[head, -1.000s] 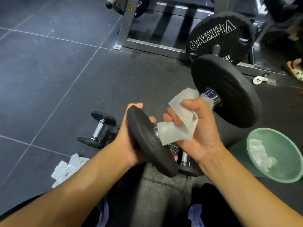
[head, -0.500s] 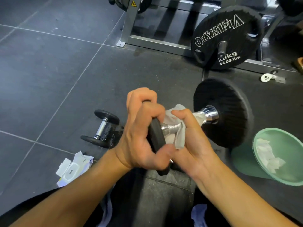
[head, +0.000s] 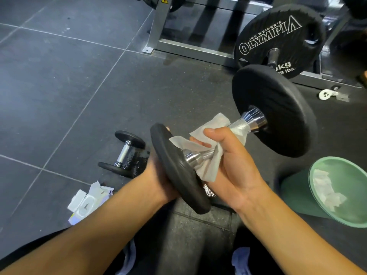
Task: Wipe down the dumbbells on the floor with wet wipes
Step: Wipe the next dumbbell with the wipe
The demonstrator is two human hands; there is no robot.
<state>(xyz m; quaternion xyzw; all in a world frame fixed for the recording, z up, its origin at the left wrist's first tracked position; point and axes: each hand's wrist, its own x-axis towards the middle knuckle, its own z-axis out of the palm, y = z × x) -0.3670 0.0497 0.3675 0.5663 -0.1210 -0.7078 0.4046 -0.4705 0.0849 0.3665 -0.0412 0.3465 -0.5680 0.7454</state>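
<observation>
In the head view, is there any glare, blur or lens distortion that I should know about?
Head view: glare on the chrome collar of the held dumbbell; the wet patch beside the small dumbbell glistens; floor seams bow slightly from the wide lens; the wipe looks sharp.

We hold the dumbbell above the floor, our left hand at its near plate and our right hand around the wipe on its handle, a smaller dumbbell and wipes pack lying left, a bin with used wipes right, a weight plate behind.
</observation>
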